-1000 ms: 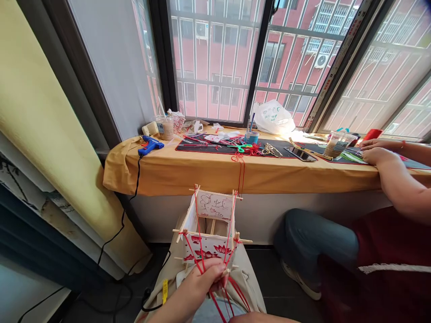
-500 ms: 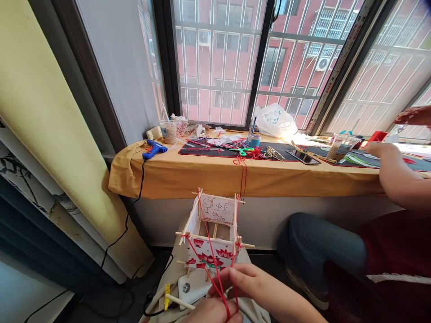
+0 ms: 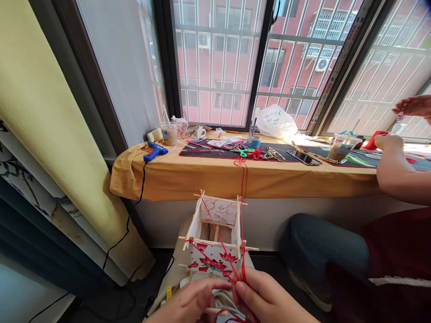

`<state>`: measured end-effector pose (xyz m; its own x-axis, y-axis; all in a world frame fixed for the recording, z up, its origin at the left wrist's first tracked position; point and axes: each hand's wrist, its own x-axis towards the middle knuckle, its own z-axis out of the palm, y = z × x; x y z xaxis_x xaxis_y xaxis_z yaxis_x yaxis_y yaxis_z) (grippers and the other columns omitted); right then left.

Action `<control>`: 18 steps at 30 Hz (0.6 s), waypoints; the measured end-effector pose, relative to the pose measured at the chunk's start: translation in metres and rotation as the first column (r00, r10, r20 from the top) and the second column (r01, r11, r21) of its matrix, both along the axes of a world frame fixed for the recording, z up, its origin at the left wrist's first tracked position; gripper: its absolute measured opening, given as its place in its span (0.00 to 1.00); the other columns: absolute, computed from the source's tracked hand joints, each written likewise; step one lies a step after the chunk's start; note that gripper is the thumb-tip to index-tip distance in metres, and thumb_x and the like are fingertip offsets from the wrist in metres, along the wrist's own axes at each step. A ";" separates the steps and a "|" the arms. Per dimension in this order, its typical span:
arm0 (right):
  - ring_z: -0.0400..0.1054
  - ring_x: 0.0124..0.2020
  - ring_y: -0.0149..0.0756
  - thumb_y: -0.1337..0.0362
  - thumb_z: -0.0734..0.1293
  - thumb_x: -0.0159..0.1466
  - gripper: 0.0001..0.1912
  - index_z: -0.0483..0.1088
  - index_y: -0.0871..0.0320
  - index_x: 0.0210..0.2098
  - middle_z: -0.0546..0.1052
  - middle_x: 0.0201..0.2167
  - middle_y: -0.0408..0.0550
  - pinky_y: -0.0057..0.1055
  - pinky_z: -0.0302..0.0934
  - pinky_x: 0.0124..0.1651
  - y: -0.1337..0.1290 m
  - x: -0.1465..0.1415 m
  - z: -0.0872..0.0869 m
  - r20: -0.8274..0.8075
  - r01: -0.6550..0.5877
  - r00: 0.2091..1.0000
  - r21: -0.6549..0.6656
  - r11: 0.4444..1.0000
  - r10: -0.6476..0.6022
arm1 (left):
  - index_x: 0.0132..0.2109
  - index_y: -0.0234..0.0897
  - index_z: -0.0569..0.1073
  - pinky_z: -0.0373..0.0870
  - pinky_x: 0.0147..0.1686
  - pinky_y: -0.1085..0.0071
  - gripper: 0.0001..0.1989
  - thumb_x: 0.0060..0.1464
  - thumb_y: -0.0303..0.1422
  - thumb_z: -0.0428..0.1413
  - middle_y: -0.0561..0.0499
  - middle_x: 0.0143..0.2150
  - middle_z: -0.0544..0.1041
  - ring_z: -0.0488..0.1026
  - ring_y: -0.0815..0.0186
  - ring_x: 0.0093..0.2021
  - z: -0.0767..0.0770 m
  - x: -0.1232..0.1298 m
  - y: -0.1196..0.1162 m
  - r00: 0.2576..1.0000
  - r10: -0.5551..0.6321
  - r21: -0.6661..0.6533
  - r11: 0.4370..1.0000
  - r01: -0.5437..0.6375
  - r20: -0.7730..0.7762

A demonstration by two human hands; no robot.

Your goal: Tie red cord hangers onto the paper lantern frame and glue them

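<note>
1. Lower centre of the frame, there's the square paper lantern (image 3: 215, 233) on its wooden-stick frame (image 3: 186, 235), roughly upright, long axis running up the picture; it sits just above the hands, its lotus panel toward the wearer;
2. Right hand (image 3: 269, 298) is the nearer one; its fingers (image 3: 244, 287) are curled and pressed together, pinching the red cords (image 3: 222, 246) just below the lantern's lower edge;
3. Left hand (image 3: 191, 301), bottom centre, sits just beside it, fingers closed over a thin wooden stick (image 3: 213, 310); whether they pinch cord too, I can't tell;
4. Upper middle, the mustard cloth (image 3: 202, 184) covers the sill, with a blue glue gun (image 3: 155, 150) and a black mat (image 3: 202, 153) on top;
5. Far right, a co-worker's raised hand (image 3: 415, 106) pinches a small trinket; their lower hand (image 3: 389, 142) is a closed shape over the sill.
</note>
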<state>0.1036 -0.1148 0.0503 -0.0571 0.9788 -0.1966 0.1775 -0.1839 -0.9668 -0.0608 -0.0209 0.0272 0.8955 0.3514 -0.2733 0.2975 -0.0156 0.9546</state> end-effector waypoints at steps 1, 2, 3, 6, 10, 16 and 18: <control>0.49 0.16 0.24 0.34 0.55 0.54 0.31 0.59 0.59 0.26 0.57 0.15 0.37 0.23 0.45 0.19 -0.002 0.000 0.005 0.022 -0.027 0.999 -0.020 0.999 0.027 | 0.47 0.34 0.69 0.56 0.23 0.74 0.39 0.47 0.63 0.37 0.54 0.25 0.64 0.61 0.70 0.23 0.003 0.001 0.003 0.999 0.019 -0.039 0.999 -0.020 -0.026; 0.49 0.16 0.24 0.34 0.56 0.54 0.31 0.59 0.59 0.26 0.57 0.15 0.37 0.23 0.44 0.18 -0.003 0.000 0.010 0.017 -0.044 0.999 -0.044 0.998 0.045 | 0.45 0.33 0.69 0.54 0.21 0.74 0.39 0.48 0.63 0.36 0.55 0.23 0.62 0.59 0.71 0.20 0.005 0.003 0.006 0.998 0.019 -0.056 0.998 -0.023 -0.065; 0.49 0.16 0.23 0.35 0.57 0.54 0.30 0.59 0.59 0.27 0.57 0.16 0.37 0.22 0.45 0.19 -0.004 0.001 0.016 -0.009 -0.048 0.999 -0.067 0.997 0.048 | 0.43 0.33 0.70 0.51 0.19 0.75 0.38 0.48 0.63 0.36 0.56 0.22 0.60 0.56 0.72 0.19 0.008 0.007 0.011 0.995 0.004 -0.052 0.999 -0.009 -0.097; 0.49 0.18 0.23 0.38 0.60 0.55 0.27 0.60 0.59 0.28 0.57 0.17 0.36 0.21 0.47 0.20 -0.005 0.010 0.037 -0.137 -0.015 0.991 -0.070 0.997 0.005 | 0.39 0.34 0.73 0.48 0.19 0.75 0.34 0.49 0.60 0.41 0.58 0.21 0.56 0.51 0.73 0.19 0.017 0.017 0.027 0.993 -0.053 0.077 0.995 0.061 -0.101; 0.46 0.17 0.21 0.45 0.62 0.59 0.22 0.59 0.59 0.26 0.54 0.16 0.34 0.21 0.46 0.21 -0.006 0.032 0.070 -0.230 0.027 0.973 0.008 1.000 -0.024 | 0.42 0.34 0.74 0.47 0.19 0.75 0.33 0.49 0.59 0.44 0.58 0.19 0.55 0.51 0.72 0.19 0.022 0.003 0.055 0.996 -0.049 0.212 0.975 0.065 -0.079; 0.46 0.16 0.21 0.47 0.62 0.60 0.20 0.61 0.59 0.27 0.54 0.15 0.33 0.23 0.45 0.21 -0.004 0.050 0.114 -0.104 0.032 0.994 0.018 0.999 -0.030 | 0.44 0.30 0.72 0.41 0.17 0.74 0.35 0.51 0.58 0.41 0.63 0.12 0.50 0.45 0.73 0.14 0.002 -0.031 0.073 0.984 0.089 0.200 0.978 -0.057 -0.154; 0.49 0.17 0.23 0.49 0.60 0.61 0.19 0.61 0.59 0.25 0.58 0.15 0.35 0.23 0.46 0.22 -0.001 0.054 0.126 0.028 0.043 0.999 0.068 0.997 -0.045 | 0.42 0.31 0.72 0.42 0.18 0.74 0.34 0.51 0.58 0.40 0.63 0.11 0.51 0.44 0.74 0.13 0.002 -0.025 0.069 0.986 0.106 0.197 0.977 -0.078 -0.132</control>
